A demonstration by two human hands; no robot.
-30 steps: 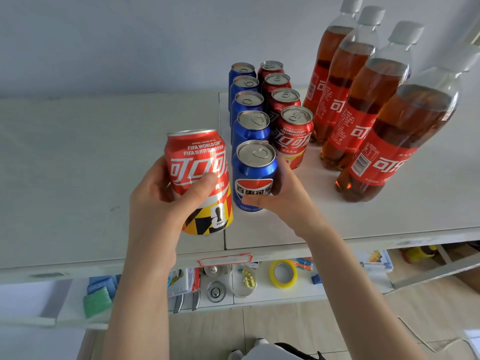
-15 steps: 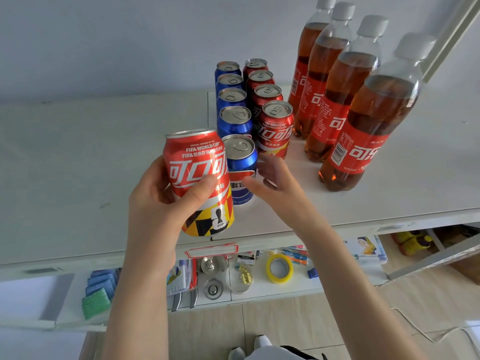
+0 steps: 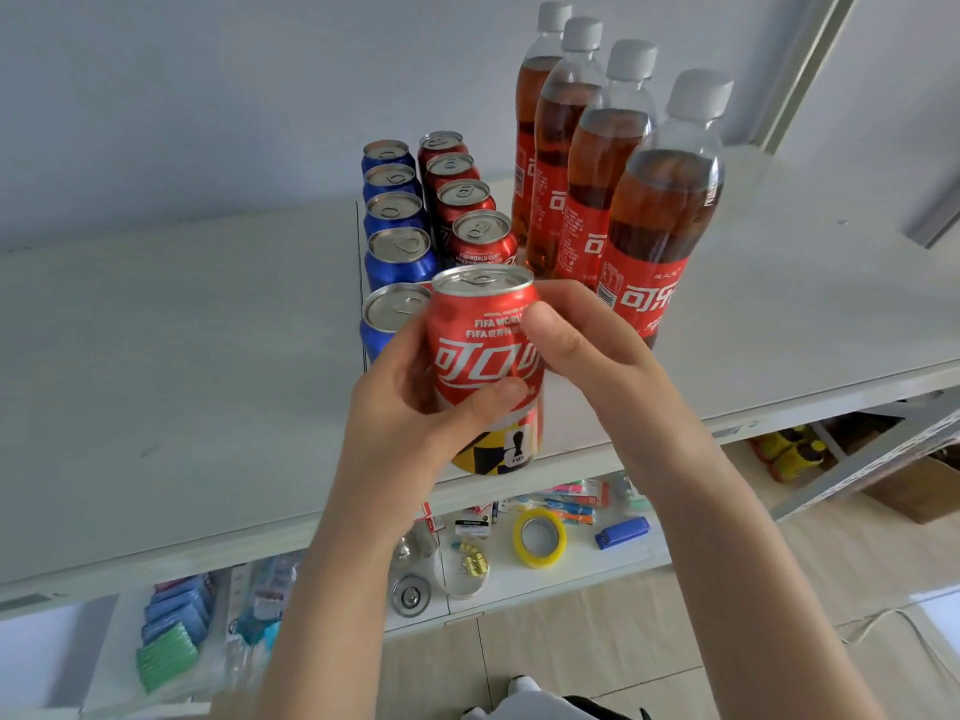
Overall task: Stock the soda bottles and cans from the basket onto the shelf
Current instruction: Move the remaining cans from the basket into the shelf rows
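Red can (image 3: 485,356) held at shelf (image 3: 208,356) front.
My left hand (image 3: 410,423) gripped its body; my right hand (image 3: 587,350) clasped its upper part, beside blue cans (image 3: 397,252).

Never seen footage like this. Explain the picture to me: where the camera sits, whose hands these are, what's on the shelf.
No machine here: a person wears one camera on the head, looking down at their own hands. The left hand and the right hand both grip a red can. On the shelf stand a row of blue cans, a row of red cans beside it, and four soda bottles to the right. A lower shelf holds small items, including a tape roll.
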